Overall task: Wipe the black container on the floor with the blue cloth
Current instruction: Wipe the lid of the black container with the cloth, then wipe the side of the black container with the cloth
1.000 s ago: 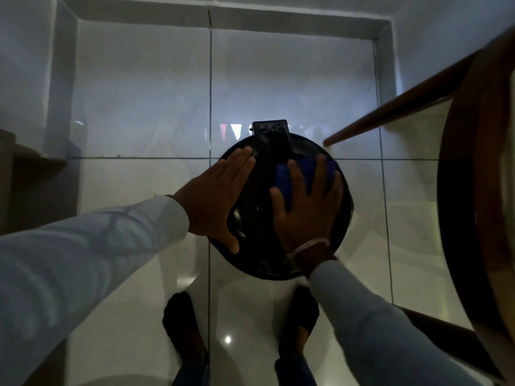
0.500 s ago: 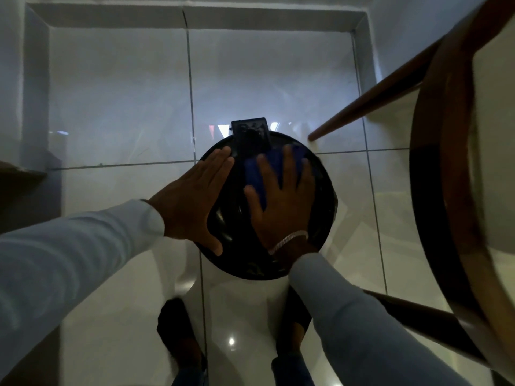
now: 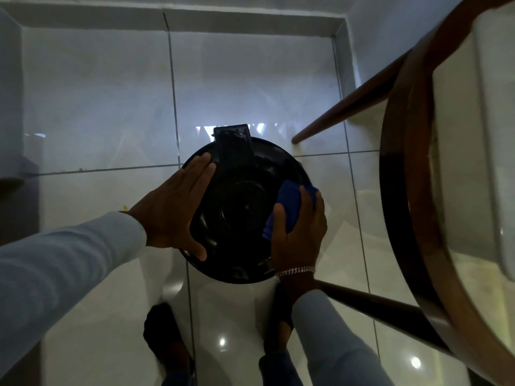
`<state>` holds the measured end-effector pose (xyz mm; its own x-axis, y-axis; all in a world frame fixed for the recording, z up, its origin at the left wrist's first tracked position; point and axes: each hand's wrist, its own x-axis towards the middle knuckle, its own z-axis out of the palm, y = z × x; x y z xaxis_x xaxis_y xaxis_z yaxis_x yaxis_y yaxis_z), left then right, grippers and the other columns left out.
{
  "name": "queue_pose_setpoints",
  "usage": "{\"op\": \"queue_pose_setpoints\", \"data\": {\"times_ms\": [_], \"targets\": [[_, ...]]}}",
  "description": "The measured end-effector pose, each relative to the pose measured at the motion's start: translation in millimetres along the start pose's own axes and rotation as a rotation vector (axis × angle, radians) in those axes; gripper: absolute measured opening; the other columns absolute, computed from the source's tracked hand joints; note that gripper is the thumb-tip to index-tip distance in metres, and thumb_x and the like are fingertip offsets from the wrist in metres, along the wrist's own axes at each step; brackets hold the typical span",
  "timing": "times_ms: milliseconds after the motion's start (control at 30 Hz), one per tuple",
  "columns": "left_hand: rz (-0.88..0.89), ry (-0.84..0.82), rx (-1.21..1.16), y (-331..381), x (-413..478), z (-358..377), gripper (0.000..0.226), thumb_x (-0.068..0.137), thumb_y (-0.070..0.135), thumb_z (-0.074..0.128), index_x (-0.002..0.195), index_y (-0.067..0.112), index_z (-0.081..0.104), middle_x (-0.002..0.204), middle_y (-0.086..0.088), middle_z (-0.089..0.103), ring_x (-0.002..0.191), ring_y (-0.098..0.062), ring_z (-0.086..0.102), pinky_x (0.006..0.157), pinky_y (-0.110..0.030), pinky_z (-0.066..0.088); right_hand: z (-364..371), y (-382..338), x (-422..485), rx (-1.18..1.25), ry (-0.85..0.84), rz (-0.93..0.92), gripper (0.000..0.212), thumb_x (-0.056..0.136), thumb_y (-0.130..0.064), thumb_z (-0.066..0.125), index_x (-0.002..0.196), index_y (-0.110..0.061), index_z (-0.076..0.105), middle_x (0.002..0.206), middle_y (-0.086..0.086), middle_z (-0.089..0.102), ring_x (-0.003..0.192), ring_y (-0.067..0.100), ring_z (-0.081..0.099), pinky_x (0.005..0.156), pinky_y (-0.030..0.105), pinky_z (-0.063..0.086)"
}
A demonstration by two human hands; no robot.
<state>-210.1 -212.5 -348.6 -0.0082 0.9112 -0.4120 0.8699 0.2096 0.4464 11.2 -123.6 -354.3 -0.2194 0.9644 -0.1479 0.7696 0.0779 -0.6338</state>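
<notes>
A round black container (image 3: 239, 207) with a rectangular tab at its far edge stands on the white tiled floor, seen from above. My left hand (image 3: 174, 213) lies flat on its left side, fingers together and stretched out, thumb on the near rim. My right hand (image 3: 299, 232) presses a bunched blue cloth (image 3: 288, 204) against the lid's right edge; the cloth shows between thumb and fingers. A metal bracelet circles my right wrist.
A round wooden-framed table (image 3: 404, 190) fills the right side, with two dark legs (image 3: 348, 101) slanting to the floor close to the container. My two feet (image 3: 167, 341) stand just below it. A raised tiled ledge (image 3: 195, 18) borders the far floor.
My right hand has slid the blue cloth from the top middle of the lid to its right edge. The left hand stays flat on the left side. The camera shifted slightly.
</notes>
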Motion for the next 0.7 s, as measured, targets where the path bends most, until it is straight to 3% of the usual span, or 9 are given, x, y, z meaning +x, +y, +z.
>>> {"op": "queue_pose_setpoints", "data": {"times_ms": [100,300,467,567,700], "targets": [[-0.015,-0.002,-0.003,0,0,1,0.152,0.035,0.085,0.067,0.138,0.031,-0.031,0.15,0.01,-0.033,0.137,-0.005,-0.033,0.111,-0.03,-0.002,2,-2,-24,0.029,0.044,0.092,0.062,0.086,-0.043,0.05,0.141,-0.019,0.035,0.153,0.017,0.027,0.139,0.032,0.03,0.114,0.043,0.026],[0.002,-0.002,0.01,3,0,1,0.152,0.035,0.085,0.064,0.137,0.027,-0.033,0.151,0.005,-0.032,0.141,-0.013,-0.026,0.114,-0.033,0.0,20,-15,-80,0.063,0.104,0.257,0.06,0.089,-0.033,0.059,0.141,-0.025,0.032,0.156,0.015,0.018,0.14,0.033,0.023,0.109,0.037,0.021],[0.026,0.013,0.037,2,0,-1,0.152,0.036,0.087,0.06,0.142,0.02,-0.026,0.153,0.0,-0.027,0.142,-0.017,-0.023,0.117,-0.038,0.003,42,-36,-140,0.117,0.016,0.395,0.067,0.082,-0.027,0.067,0.136,-0.04,0.029,0.154,0.011,0.011,0.136,0.034,0.029,0.103,0.045,0.041],[0.025,0.01,0.044,0,1,0,0.153,0.038,0.083,0.066,0.143,0.018,-0.024,0.156,-0.006,-0.024,0.144,-0.021,-0.022,0.118,-0.039,0.002,45,-50,-168,0.211,-0.107,0.361,0.073,0.08,-0.026,0.071,0.124,-0.055,0.021,0.149,0.009,0.022,0.128,0.025,0.039,0.092,0.017,0.035],[-0.051,-0.082,-0.074,10,-4,-7,0.142,0.054,0.062,0.078,0.145,0.016,-0.021,0.156,-0.007,-0.026,0.144,-0.023,-0.021,0.118,-0.037,0.001,26,-62,-174,0.226,-0.211,0.204,0.069,0.079,-0.023,0.072,0.124,-0.05,0.027,0.141,0.004,0.039,0.122,0.014,0.044,0.085,0.005,0.03]]}}
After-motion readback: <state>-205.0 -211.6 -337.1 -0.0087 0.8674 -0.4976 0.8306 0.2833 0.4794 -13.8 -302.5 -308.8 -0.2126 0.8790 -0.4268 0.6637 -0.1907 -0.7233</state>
